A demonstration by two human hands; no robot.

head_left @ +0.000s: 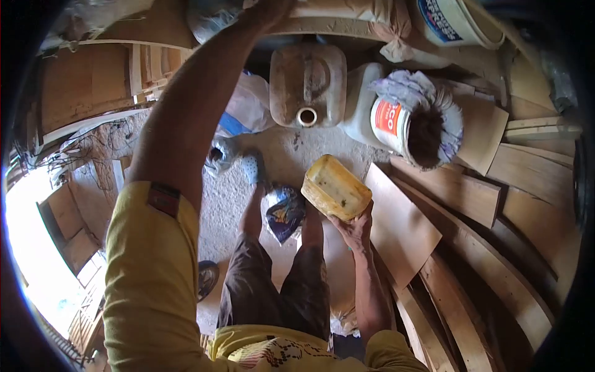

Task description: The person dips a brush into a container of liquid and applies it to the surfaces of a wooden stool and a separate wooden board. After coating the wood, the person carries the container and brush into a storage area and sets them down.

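My right hand (355,230) grips a yellowed, stained plastic container (338,188) from its lower end and holds it up in front of my legs. Stretched far forward, my left arm carries my left hand (268,11) to the top edge of the view, beside a shelf edge. Its fingers are cut off there, so what they touch is hidden. Beyond the container stands a grimy translucent jerrycan (288,80) with an uncapped round mouth. To its right, a white bucket (385,123) with a red label lies tilted, a crumpled purplish-white cloth (406,87) over its rim.
Wooden boards and planks (471,242) lie fanned out on my right. A dark printed plastic bag (286,214) sits between my feet. Clear plastic bags (248,102) are beside the jerrycan. Another white bucket (455,25) stands at the upper right.
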